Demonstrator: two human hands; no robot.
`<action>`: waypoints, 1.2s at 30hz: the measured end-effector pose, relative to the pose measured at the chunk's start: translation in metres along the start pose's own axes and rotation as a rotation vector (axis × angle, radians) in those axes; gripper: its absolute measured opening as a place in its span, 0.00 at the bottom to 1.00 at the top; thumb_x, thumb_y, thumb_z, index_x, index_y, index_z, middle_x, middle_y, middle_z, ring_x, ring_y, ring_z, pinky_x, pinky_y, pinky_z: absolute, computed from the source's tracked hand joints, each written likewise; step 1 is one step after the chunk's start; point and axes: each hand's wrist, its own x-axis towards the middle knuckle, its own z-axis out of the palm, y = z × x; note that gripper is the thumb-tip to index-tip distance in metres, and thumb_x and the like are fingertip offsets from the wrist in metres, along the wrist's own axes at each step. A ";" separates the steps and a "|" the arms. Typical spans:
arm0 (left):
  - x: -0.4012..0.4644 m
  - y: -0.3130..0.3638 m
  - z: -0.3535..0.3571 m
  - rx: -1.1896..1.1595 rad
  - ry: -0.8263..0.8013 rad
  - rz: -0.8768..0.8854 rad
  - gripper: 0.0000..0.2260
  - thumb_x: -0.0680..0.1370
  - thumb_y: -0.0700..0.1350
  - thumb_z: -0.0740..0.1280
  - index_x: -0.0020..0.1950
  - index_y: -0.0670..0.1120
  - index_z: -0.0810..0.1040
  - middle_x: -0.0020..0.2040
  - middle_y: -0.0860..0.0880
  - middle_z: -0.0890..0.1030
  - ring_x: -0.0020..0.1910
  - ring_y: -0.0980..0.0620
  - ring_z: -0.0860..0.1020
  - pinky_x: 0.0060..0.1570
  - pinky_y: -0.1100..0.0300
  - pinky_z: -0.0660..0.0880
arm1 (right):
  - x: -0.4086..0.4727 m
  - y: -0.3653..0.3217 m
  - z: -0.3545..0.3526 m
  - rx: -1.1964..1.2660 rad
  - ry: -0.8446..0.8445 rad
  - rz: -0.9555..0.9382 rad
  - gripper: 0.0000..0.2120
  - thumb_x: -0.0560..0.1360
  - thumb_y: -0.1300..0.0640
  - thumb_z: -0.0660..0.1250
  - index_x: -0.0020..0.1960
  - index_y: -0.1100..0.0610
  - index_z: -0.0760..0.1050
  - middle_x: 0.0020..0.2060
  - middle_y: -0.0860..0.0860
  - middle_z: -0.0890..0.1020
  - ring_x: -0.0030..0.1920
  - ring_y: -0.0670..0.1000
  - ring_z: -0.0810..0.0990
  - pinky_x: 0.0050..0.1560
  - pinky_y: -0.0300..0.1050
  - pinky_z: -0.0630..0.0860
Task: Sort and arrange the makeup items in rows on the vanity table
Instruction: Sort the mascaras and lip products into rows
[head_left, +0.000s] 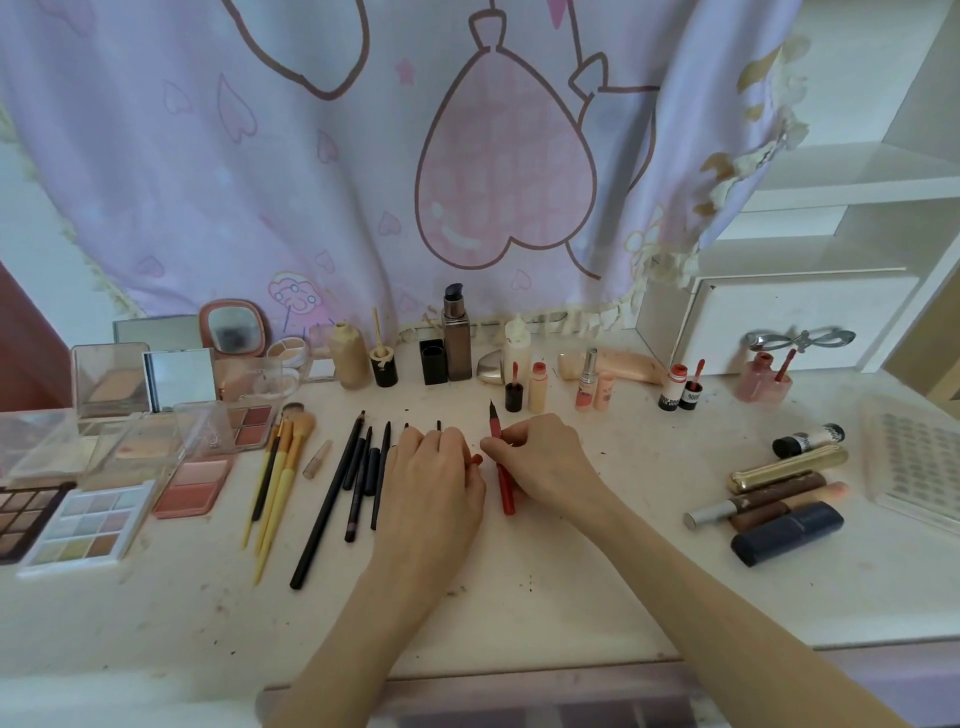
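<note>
Slim red pencil (503, 467) (glossy, pointed)

Palettes (88, 525) at table's (571, 597) left edge, brushes (278, 467) just right of them, then pencils (358, 478) in a row. Left hand (434, 478) over pencils' right end; right hand (540, 460) beside it on a pen (503, 467), perhaps pinched. Bottles (457, 338) behind, along curtain (363, 156). Tubes (779, 499) far right
</note>
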 end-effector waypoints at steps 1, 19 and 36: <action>0.001 0.000 -0.004 -0.044 0.025 -0.023 0.04 0.77 0.46 0.62 0.44 0.46 0.71 0.41 0.51 0.74 0.46 0.53 0.66 0.46 0.61 0.66 | 0.000 0.000 0.000 0.026 -0.001 0.001 0.14 0.76 0.50 0.64 0.48 0.60 0.82 0.28 0.47 0.75 0.29 0.44 0.72 0.34 0.36 0.70; -0.009 -0.035 -0.024 -0.094 0.108 -0.197 0.07 0.75 0.43 0.65 0.40 0.45 0.70 0.36 0.49 0.73 0.43 0.50 0.68 0.42 0.56 0.68 | -0.002 -0.017 0.004 0.335 -0.082 0.021 0.03 0.75 0.54 0.67 0.46 0.54 0.76 0.34 0.49 0.80 0.29 0.45 0.76 0.31 0.34 0.74; -0.008 -0.019 -0.002 0.017 0.048 -0.152 0.07 0.77 0.47 0.61 0.41 0.47 0.66 0.38 0.50 0.71 0.42 0.52 0.66 0.42 0.60 0.66 | -0.005 -0.007 0.003 0.300 0.004 0.047 0.05 0.75 0.53 0.67 0.48 0.55 0.78 0.34 0.48 0.80 0.27 0.44 0.77 0.33 0.34 0.77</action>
